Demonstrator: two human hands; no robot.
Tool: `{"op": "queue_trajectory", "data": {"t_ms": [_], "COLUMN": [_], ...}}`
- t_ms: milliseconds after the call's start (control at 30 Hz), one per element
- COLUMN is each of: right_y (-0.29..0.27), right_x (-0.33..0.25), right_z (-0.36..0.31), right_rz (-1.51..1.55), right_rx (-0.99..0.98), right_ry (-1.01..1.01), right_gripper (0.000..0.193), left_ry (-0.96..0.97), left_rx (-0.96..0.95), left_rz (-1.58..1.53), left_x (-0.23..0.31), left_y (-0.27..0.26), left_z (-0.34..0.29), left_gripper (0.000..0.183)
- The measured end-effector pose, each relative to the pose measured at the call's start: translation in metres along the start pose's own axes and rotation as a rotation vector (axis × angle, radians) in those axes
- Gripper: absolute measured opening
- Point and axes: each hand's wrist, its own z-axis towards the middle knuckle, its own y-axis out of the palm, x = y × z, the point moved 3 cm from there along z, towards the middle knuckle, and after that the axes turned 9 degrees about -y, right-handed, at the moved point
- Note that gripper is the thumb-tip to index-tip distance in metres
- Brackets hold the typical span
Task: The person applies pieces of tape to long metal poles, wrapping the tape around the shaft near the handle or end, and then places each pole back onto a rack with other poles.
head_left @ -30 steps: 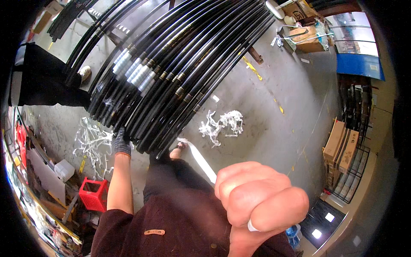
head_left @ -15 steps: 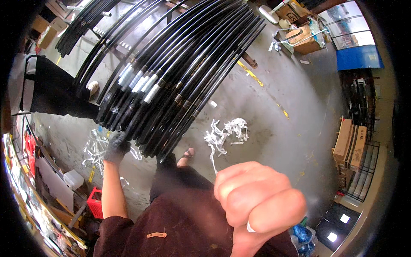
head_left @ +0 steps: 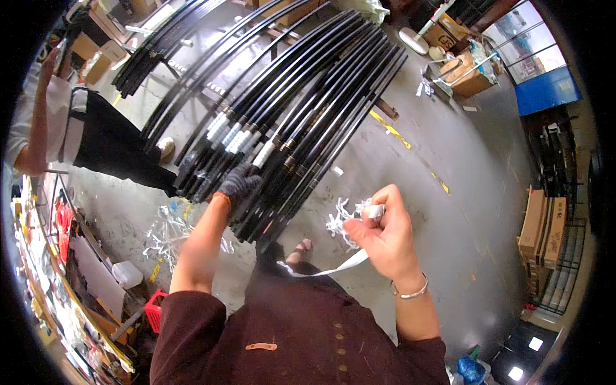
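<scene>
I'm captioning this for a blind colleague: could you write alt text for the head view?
A gloved left hand lies on the near ends of many long black poles, while the bare right hand grips a dangling white strip. Tangled white strips lie on the grey floor, and another person stands at the left.

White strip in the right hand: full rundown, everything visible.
The white strip is thin, flat and ribbon-like, perhaps plastic or fabric. The bare right hand grips it; some white shows between thumb and forefinger. From below the hand, it sags leftward in a shallow curve, partly in front of the dark trousers, narrowing in view. Whether it touches them is unclear.
</scene>
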Motion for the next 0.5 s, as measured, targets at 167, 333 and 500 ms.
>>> {"op": "queue_trajectory", "data": {"t_ms": [167, 333, 500], "right_y": [-0.018, 0.013, 0.034], "right_x": [0.060, 0.076, 0.050], "right_z": [-0.018, -0.019, -0.004], "right_rz": [-0.314, -0.310, -0.232], "right_rx": [-0.072, -0.158, -0.022], "right_ry": [0.126, 0.062, -0.229], "right_gripper": [0.050, 0.050, 0.020], "left_ry": [-0.291, -0.060, -0.086], "left_rx": [-0.233, -0.262, -0.604], "left_rz": [-0.403, -0.444, -0.701], "left_x": [0.064, 0.120, 0.189], "left_y": [-0.004, 0.002, 0.038], "left_z": [-0.098, -0.158, -0.158], "left_gripper": [0.022, 0.039, 0.055]}}
